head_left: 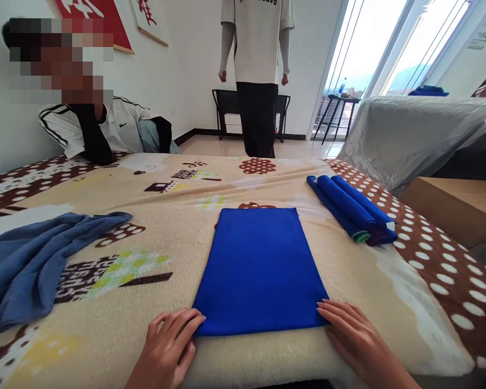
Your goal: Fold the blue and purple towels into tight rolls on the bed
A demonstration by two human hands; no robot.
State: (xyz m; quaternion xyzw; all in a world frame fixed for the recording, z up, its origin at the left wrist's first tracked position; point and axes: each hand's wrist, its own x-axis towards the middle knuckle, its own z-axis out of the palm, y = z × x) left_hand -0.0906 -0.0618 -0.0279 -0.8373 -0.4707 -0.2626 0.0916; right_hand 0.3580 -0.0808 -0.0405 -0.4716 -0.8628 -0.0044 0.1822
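Observation:
A folded bright blue cloth (261, 265) lies flat as a rectangle on the patterned blanket (235, 359) in front of me. At its near left corner is my left hand (168, 343), fingers curled and closed on the edge. My right hand (354, 335) holds the near right corner, fingertips on top and the thumb hidden. To the right lie several rolled blue cloths (348, 202) side by side, one showing a green end. A crumpled grey-blue cloth (44, 259) is spread at the left.
A person (117, 127) leans on the blanket's far left edge. Another person (259, 54) stands beyond, before a black bench (283, 105). Right of the blanket are a cardboard box (453, 208) and plastic-covered furniture (417, 129). A dark stool (340, 111) stands by the window.

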